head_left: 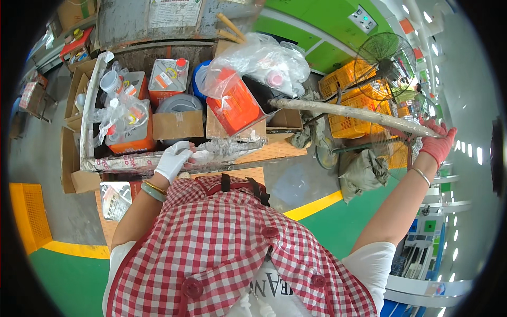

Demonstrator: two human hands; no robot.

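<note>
My right hand (pixel 438 145), in a pink-red glove, is raised at the right and closed around one end of a long, pale, worn pole (pixel 348 110). The pole slants leftward, its far end beside an orange-red plastic container (pixel 232 103). My left hand (pixel 174 161), in a white glove with bare fingertips, grips the near rim of a large, shallow, plastic-wrapped crate (pixel 127 164). Its fingers are bent over the rim. Just beyond it, a cardboard box flap (pixel 178 125) stands before a grey round lid (pixel 180 103).
Inside the crate are orange-and-grey cans (pixel 168 79) and crumpled clear plastic bags (pixel 264 58). A black fan (pixel 385 66) stands at the right, by yellow crates (pixel 359 105) and a grey-green sack (pixel 363 174). Another yellow crate (pixel 30 214) is at left.
</note>
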